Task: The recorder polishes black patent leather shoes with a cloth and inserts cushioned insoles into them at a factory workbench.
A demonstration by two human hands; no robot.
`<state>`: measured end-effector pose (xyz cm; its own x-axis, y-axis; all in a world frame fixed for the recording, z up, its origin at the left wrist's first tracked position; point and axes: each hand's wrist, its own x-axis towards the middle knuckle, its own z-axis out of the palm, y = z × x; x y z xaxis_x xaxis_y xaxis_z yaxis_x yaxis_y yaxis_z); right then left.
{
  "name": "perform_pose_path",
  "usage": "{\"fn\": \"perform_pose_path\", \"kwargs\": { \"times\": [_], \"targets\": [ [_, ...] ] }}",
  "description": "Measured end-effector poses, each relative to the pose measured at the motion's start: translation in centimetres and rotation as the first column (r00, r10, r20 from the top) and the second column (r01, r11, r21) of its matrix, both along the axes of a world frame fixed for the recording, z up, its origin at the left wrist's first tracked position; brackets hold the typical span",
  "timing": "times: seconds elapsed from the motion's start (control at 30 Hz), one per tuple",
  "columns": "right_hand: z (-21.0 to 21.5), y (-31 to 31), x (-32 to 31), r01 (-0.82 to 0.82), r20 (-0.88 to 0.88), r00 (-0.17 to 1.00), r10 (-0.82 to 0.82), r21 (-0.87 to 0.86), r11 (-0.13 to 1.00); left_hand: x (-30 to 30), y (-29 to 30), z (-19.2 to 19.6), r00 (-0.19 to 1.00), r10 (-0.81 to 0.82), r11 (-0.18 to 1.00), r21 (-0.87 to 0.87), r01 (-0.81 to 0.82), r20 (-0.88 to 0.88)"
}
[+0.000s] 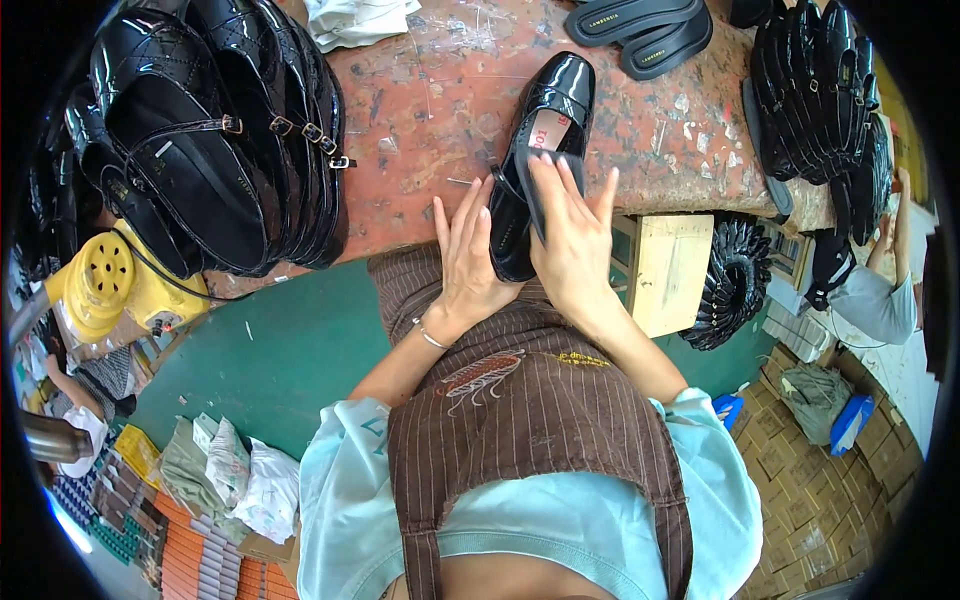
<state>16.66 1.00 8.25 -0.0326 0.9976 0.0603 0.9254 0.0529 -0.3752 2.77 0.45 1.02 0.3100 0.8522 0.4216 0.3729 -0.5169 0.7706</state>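
Note:
A glossy black shoe (558, 85) with a strap lies on the worn red workbench, its toe pointing away from me. A pale lining with red marks shows inside its front part. My left hand (474, 262) is against the shoe's left side near the heel, fingers stretched and spread. My right hand (575, 245) is over the shoe's right side, closed on a thin dark insole (532, 195) tilted at the shoe's opening. My right thumb is hidden behind the insole and hand.
Several black strapped shoes (190, 170) are stacked at the left of the workbench (400, 130). Black insoles (645, 35) and white cloth (358, 20) lie at the back. More black shoes (815, 95) stand at the right, above a wooden box (672, 275). A yellow machine (100, 275) is at left.

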Motion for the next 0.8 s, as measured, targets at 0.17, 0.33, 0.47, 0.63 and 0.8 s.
{"fn": "perform_pose_path", "kwargs": {
  "times": [0.17,0.33,0.47,0.63,0.8],
  "targets": [
    [0.3,9.2,-0.6,0.157,0.2,0.976,-0.087,-0.368,0.916,0.2,0.2,-0.4,0.999,0.034,0.999,-0.042,-0.035,-0.023],
    [-2.7,3.9,-0.6,0.017,0.161,0.986,-0.035,0.111,0.994,0.7,-0.3,-0.1,0.994,0.088,0.995,-0.034,-0.09,-0.069],
    [-1.3,7.9,-0.3,0.074,0.081,0.994,-0.07,-0.055,0.996,0.6,-0.1,0.3,0.992,0.075,0.996,-0.04,-0.079,-0.104],
    [-3.7,3.4,-2.0,0.042,0.26,0.963,-0.072,0.116,0.992,0.5,-0.6,0.1,0.993,0.062,0.996,-0.059,-0.068,-0.099],
    [1.3,10.3,-0.4,0.07,0.135,0.991,0.003,-0.536,0.842,0.6,-0.5,0.5,0.984,0.098,0.99,-0.089,-0.112,-0.146]
  ]
}}
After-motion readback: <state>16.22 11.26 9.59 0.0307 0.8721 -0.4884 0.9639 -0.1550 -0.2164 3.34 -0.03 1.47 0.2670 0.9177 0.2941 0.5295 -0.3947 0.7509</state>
